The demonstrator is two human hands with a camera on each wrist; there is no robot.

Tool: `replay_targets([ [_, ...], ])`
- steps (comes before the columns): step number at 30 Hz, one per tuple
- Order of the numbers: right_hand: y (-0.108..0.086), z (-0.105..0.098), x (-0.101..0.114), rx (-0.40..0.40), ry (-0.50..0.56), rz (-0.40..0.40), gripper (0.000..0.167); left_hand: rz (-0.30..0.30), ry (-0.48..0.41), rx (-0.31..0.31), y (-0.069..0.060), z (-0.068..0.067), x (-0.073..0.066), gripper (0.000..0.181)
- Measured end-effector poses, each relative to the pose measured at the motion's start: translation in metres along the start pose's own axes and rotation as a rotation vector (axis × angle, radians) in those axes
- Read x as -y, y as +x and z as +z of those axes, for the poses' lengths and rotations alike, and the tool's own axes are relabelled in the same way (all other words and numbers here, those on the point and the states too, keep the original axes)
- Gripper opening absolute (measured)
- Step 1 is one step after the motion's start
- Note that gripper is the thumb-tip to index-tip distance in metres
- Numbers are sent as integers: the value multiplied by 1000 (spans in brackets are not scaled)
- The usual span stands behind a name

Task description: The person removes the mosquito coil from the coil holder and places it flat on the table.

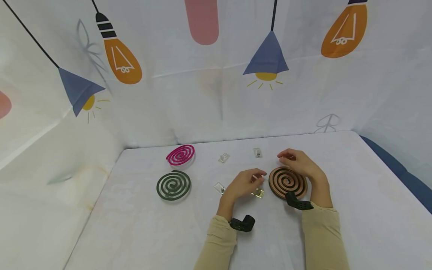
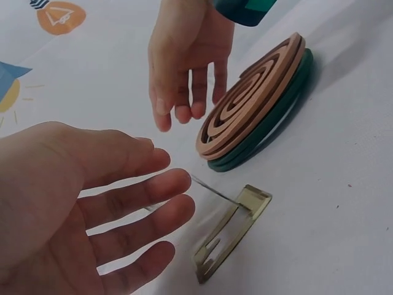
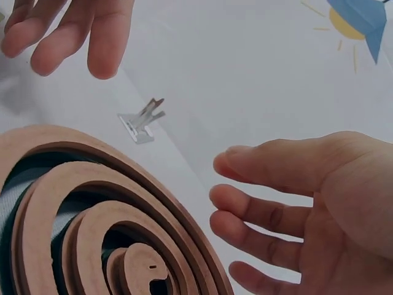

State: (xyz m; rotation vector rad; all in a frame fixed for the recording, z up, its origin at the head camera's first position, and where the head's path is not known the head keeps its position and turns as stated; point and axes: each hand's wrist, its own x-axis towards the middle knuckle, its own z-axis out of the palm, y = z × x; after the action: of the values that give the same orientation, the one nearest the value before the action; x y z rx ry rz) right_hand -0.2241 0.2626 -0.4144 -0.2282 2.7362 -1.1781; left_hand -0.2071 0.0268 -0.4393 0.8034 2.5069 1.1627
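A tan mosquito coil lies on top of a dark green one at the right of the table. Just above and beyond this pair is my right hand, its fingers loosely bent and apart from the coils in the right wrist view. My left hand hovers to the left of them with relaxed fingers and nothing in it. Close to its fingertips sits a small gold-coloured metal coil stand, partly behind the hand in the head view.
A pink coil and a green coil lie at the left. More small metal stands are on the table: one at the back, one left of it, one by my left wrist. A white printed curtain borders the back.
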Motion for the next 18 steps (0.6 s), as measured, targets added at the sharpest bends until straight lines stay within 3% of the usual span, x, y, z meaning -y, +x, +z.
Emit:
replay_targets([
  [18, 6, 5, 12, -26, 3, -71, 37, -21, -69, -121, -11, -20, 4, 21],
])
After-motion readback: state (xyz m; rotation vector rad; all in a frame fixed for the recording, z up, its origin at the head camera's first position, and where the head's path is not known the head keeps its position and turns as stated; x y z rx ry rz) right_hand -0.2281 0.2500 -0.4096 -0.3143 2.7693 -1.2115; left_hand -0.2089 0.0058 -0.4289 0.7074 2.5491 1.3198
